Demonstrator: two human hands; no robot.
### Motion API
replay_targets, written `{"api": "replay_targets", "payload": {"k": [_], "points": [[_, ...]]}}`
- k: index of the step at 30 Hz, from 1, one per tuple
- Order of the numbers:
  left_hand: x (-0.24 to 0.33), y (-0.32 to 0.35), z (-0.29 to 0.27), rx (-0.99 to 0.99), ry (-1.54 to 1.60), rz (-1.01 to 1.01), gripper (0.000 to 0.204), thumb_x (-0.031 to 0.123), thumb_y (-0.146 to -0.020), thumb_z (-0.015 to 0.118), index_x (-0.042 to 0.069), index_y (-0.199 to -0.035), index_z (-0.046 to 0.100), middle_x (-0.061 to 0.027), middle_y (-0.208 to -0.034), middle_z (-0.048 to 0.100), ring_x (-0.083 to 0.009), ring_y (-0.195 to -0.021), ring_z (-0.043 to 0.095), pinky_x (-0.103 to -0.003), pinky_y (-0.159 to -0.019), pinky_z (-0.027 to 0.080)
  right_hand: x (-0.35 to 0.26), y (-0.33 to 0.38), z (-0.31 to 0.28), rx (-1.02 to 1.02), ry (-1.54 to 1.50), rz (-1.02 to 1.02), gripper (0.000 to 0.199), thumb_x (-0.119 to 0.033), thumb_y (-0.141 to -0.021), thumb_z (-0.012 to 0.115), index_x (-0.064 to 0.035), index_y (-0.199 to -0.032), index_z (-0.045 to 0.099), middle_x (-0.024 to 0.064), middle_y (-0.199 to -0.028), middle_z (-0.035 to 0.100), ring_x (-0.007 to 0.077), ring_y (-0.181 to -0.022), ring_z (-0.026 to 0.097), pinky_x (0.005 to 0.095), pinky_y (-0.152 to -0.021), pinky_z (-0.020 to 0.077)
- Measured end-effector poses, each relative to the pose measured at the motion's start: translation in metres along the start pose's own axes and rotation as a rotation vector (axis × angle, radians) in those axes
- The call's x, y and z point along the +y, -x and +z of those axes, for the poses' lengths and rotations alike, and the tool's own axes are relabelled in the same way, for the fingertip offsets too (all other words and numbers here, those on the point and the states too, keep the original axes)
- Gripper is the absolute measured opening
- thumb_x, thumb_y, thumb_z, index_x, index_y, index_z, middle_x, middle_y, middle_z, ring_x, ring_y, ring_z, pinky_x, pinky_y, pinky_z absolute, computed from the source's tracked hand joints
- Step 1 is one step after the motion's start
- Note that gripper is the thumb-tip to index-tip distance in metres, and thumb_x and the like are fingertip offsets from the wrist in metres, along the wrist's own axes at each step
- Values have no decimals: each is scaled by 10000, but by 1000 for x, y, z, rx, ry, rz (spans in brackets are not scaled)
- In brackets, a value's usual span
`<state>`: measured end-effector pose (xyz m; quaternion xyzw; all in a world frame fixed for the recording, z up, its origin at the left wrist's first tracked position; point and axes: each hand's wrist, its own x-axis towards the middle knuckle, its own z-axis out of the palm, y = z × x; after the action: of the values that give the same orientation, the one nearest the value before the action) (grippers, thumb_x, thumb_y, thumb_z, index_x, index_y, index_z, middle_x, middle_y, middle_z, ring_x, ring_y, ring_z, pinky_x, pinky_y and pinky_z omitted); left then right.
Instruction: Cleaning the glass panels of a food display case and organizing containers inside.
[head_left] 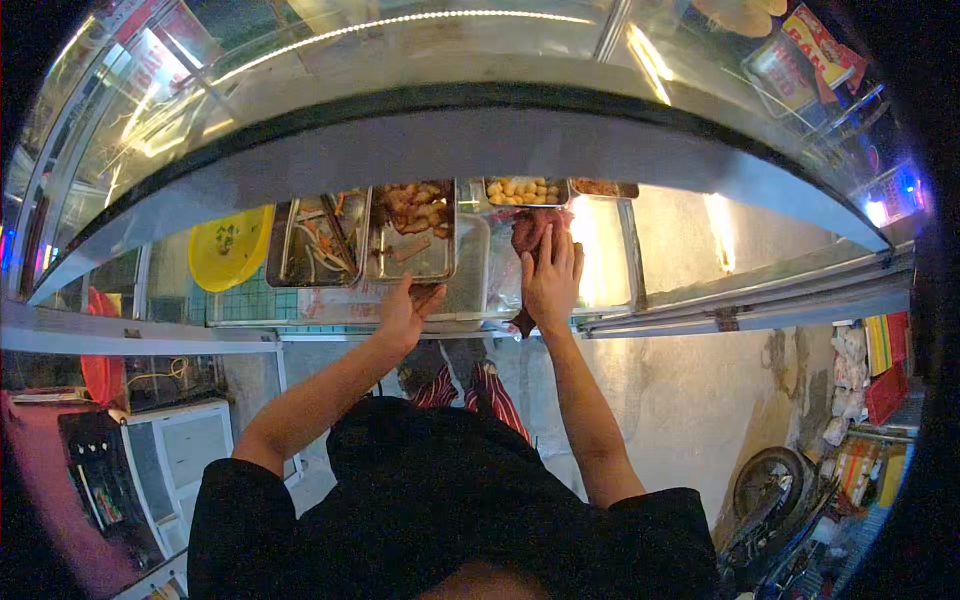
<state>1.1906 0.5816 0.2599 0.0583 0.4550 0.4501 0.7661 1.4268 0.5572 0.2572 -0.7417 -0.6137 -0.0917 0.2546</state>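
Hands reach up and forward into a glass-fronted food display case, both forearms coming in from the lower edge of the view and converging on the middle of the shelf. The right hand (pixel 549 272) lies flat, palm down and fingers together pointing away from the person, pressed on a clear plastic bag of dark reddish-brown meat (pixel 524 232); part of the bag shows beyond the fingertips and a dark corner hangs below the heel of the hand, so its long axis runs away from the body, in line with the forearm. This hand is plainly the nearer one to the bag, resting directly on it rather than gripping.

The left hand (pixel 408 312) sits just left of it at the shelf's front edge, fingers curled narrow around something small and dark; what it holds cannot be made out. Straight beyond the left hand stands a rectangular steel tray of pale fried pieces (pixel 412 232), and left of that a second steel tray of mixed vegetables with tongs (pixel 318 240). Behind the bag is a shallow tray of small yellow round balls (pixel 526 191). A round yellow plastic basin (pixel 230 245) lies well apart at the far left of the shelf
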Motion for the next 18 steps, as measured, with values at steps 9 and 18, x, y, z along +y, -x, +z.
{"api": "replay_targets", "payload": {"k": [9, 18], "points": [[31, -100, 66, 4, 48, 5, 238, 72, -934, 349, -70, -1106, 432, -202, -972, 587, -295, -814, 634, -346, -655, 611, 0, 4, -6, -6, 86, -72, 548, -277, -875, 508, 57, -1294, 395, 182, -1419, 305, 335, -1304, 289, 471, -1088, 186], [50, -127, 75, -186, -126, -35, 277, 144, -937, 428, -108, -1049, 452, -242, -973, 583, -309, -832, 625, -365, -744, 581, 66, 5, -26, -33, 164, 91, 541, -282, -907, 439, 40, -1331, 345, 183, -1429, 287, 288, -1326, 272, 448, -1087, 190]]}}
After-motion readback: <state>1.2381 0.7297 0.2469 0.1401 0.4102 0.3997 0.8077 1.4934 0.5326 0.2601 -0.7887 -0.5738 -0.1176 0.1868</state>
